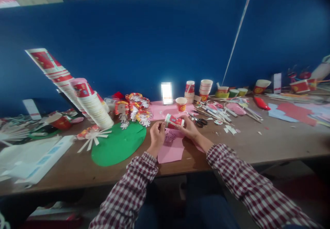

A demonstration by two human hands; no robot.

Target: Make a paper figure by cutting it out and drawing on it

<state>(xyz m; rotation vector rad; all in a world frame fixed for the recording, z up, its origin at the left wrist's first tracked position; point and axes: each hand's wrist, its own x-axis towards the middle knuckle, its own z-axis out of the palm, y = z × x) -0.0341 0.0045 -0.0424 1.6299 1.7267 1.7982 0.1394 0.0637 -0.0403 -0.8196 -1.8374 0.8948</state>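
Note:
A red and white paper cup (174, 120) lies on its side in the air between my hands, above the table. My left hand (157, 133) grips its left end, fingers closed. On the other end, the fingers of my right hand (189, 128) are wrapped round the cup. Below it is a pink sheet of paper (170, 152) with dark drawn lines. Black-handled scissors (200, 122) lie just right of my right hand. A short red and yellow paper cup (181, 104) stands behind, on more pink paper (157, 109).
Tall stacks of paper cups (92, 109) lean at the left, near a green paper oval (121, 146) and several cut-out paper figures (139, 107). Pens and sticks (219, 114), paper scraps (230, 129) and a red stapler-like object (261, 103) lie right. A blue partition (144, 43) stands behind the table.

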